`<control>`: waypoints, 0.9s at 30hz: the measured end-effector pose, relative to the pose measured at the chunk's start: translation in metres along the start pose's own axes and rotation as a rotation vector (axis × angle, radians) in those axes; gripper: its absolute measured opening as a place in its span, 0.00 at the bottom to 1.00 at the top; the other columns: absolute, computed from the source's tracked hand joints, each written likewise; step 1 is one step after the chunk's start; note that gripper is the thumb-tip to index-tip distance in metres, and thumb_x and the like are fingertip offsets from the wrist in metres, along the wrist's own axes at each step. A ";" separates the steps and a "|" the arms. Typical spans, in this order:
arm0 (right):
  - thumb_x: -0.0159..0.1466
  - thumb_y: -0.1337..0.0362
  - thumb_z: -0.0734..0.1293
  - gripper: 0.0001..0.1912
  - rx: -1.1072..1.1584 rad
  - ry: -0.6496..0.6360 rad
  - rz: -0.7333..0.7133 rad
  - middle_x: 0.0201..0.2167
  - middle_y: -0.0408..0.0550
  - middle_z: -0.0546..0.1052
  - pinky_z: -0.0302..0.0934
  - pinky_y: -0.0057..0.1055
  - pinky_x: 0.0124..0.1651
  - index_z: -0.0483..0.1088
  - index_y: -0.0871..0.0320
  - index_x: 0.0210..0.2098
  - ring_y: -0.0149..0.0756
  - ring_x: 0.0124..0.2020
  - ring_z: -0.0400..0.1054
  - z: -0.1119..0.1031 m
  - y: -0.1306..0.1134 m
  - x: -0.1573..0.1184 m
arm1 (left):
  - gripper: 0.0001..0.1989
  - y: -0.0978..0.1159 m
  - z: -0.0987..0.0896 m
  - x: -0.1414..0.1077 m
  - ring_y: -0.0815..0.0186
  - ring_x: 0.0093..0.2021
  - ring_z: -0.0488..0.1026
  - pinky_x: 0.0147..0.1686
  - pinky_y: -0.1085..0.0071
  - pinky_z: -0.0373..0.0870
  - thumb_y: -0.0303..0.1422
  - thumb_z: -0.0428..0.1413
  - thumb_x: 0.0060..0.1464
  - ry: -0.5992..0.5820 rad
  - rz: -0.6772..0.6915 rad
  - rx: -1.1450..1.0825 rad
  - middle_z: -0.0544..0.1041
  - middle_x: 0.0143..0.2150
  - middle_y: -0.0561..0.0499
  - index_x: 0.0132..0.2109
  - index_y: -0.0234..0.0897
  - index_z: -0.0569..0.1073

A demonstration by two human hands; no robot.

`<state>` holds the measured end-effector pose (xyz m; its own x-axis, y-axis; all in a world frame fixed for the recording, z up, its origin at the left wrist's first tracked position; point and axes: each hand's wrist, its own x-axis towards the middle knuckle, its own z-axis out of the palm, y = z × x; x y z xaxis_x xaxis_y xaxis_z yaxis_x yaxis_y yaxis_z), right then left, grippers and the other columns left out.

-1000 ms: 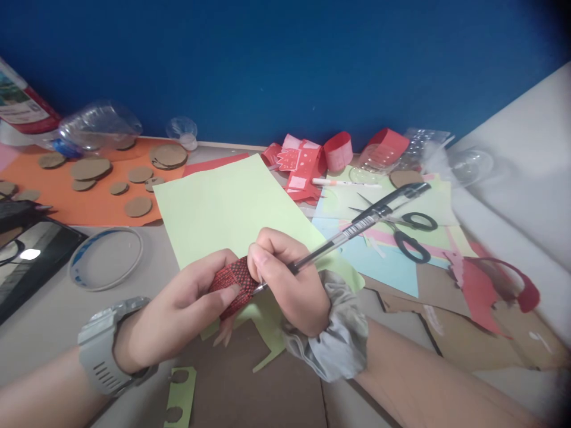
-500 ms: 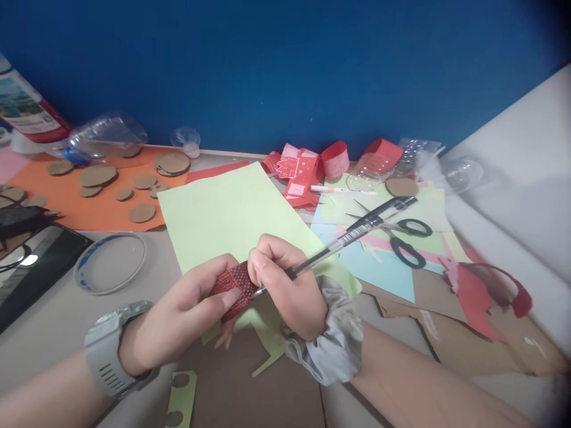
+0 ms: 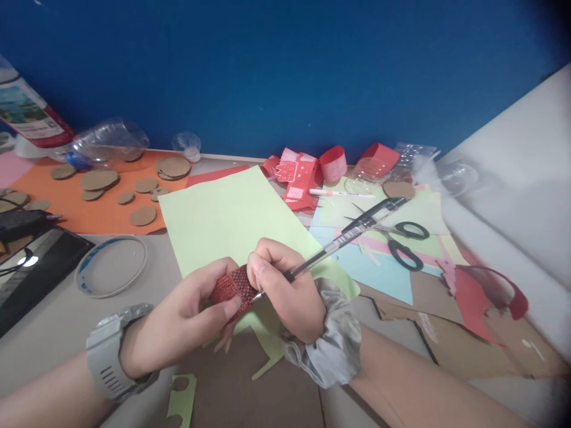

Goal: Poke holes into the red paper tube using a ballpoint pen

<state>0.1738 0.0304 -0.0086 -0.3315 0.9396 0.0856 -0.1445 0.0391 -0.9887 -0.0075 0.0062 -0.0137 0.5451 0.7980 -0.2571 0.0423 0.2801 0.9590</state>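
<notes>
Held by my left hand (image 3: 196,318) is a small red piece (image 3: 234,288) with a dark dotted and lined pattern; what it is made of I cannot tell. My right hand (image 3: 285,285) grips a clear pen (image 3: 332,245) with a black cap on its far end. The pen's tip meets the edge of the patterned piece near my left thumb. Right fingers rest against the piece's upper edge. Beneath both hands lies a light green paper sheet (image 3: 223,211), partly hidden by them.
Scissors (image 3: 392,232) lie on coloured papers at the right. Cardboard discs (image 3: 99,179) sit on orange paper (image 3: 80,217), with a clear bottle (image 3: 111,142) behind. A tape ring (image 3: 111,291) is at left. Red paper shapes (image 3: 306,172) stand by the blue wall (image 3: 267,71).
The view has shifted very slightly. The pen's capped end has dipped a little and moved left; both hands keep their grips.
</notes>
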 end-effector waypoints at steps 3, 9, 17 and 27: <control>0.65 0.65 0.62 0.17 0.010 -0.009 -0.006 0.19 0.34 0.55 0.47 0.28 0.26 0.55 0.53 0.22 0.27 0.22 0.49 0.000 0.002 0.000 | 0.11 0.000 0.002 -0.001 0.71 0.23 0.69 0.25 0.76 0.64 0.39 0.56 0.68 -0.004 -0.010 -0.006 0.72 0.26 0.58 0.38 0.38 0.67; 0.66 0.66 0.62 0.17 0.021 -0.013 -0.004 0.19 0.35 0.55 0.46 0.29 0.26 0.55 0.53 0.22 0.28 0.22 0.49 -0.002 0.004 -0.001 | 0.11 0.001 0.002 -0.001 0.72 0.24 0.68 0.26 0.77 0.64 0.40 0.57 0.67 0.008 -0.021 0.016 0.72 0.27 0.58 0.39 0.38 0.68; 0.67 0.66 0.62 0.17 0.012 -0.010 -0.005 0.20 0.35 0.55 0.46 0.29 0.26 0.56 0.53 0.22 0.28 0.23 0.49 -0.003 0.004 -0.001 | 0.10 0.003 0.003 0.000 0.71 0.23 0.69 0.25 0.76 0.65 0.38 0.57 0.66 0.015 -0.030 0.001 0.72 0.26 0.57 0.38 0.38 0.68; 0.67 0.65 0.62 0.17 0.010 -0.004 -0.008 0.20 0.35 0.56 0.48 0.28 0.27 0.55 0.54 0.22 0.28 0.23 0.50 -0.002 0.002 -0.002 | 0.08 0.009 0.007 0.000 0.70 0.23 0.68 0.25 0.75 0.65 0.37 0.57 0.64 0.052 -0.046 0.013 0.72 0.26 0.57 0.38 0.38 0.69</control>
<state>0.1761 0.0289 -0.0109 -0.3343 0.9377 0.0941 -0.1568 0.0431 -0.9867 -0.0019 0.0048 -0.0043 0.4983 0.8111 -0.3065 0.0777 0.3103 0.9475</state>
